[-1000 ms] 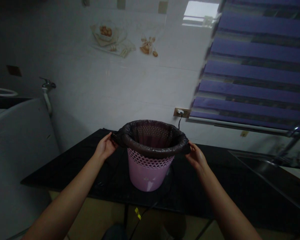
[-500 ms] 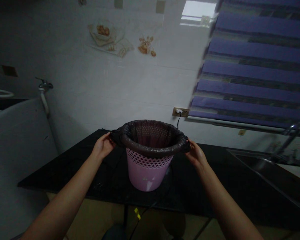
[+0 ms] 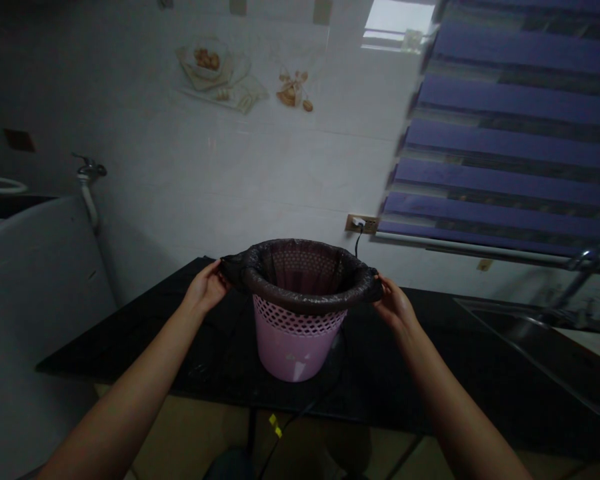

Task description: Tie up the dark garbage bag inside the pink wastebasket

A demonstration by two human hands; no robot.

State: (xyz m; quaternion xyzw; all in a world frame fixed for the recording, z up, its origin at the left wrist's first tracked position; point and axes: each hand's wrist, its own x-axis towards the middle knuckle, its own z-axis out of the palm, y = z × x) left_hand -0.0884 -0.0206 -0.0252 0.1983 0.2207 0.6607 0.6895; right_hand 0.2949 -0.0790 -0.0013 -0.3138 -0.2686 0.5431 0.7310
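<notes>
A pink plastic wastebasket [image 3: 294, 350] with a lattice band stands upright on the dark countertop. Over its rim is folded a thin black trash bag [image 3: 300, 303], which also lines the inside. At the left side of the rim, my left hand [image 3: 207, 287] pinches a corner of the bag and draws it outward. My right hand [image 3: 394, 303] grips the bag's opposite edge at the right side, its fingertips partly hidden by the plastic. Both hands are closed on the bag, a little out from the basket wall.
The basket is on a black countertop [image 3: 395, 380]. A metal sink [image 3: 525, 333] with a faucet [image 3: 577, 280] lies to the right. Behind, a plug sits in a wall outlet [image 3: 362, 224]. A white appliance [image 3: 35, 287] stands left. A cord with a yellow tag [image 3: 275, 425] hangs in front.
Almost nothing differs. My right hand has shifted very slightly right with its end of the bag; the left hand and the basket look the same.
</notes>
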